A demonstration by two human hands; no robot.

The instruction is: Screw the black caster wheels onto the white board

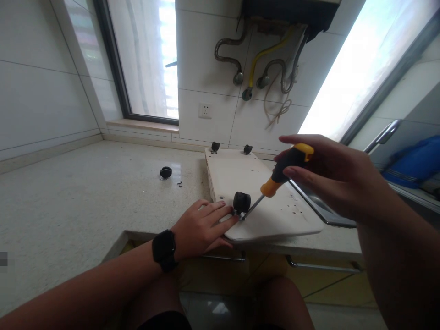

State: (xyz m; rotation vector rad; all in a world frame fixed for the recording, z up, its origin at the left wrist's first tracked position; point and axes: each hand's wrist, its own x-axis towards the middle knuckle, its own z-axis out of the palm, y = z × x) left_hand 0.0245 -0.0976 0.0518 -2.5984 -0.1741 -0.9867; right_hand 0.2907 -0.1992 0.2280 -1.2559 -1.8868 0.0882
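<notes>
A screwdriver (284, 172) with a black and yellow handle is in my right hand (330, 178), thumb and fingers around the handle. Its shaft slants down to the base of a black caster wheel (242, 202) on a white board (268, 227). My left hand (202, 225), a black watch on its wrist, rests over the board's near left corner. Its fingers are stretched out, the fingertips touching near the caster's base, and the thumb lies low by the board's edge. Two more casters (215, 146) stand at the board's far end. The screw under the tip is too small to make out.
On the counter (103, 183), left of the board, lie a loose caster (165, 172) and small dark bits (179, 184). A sink (321, 208) borders the board on the right. Drawer handles (323, 266) show below the counter edge; pipes (254, 59) hang on the wall.
</notes>
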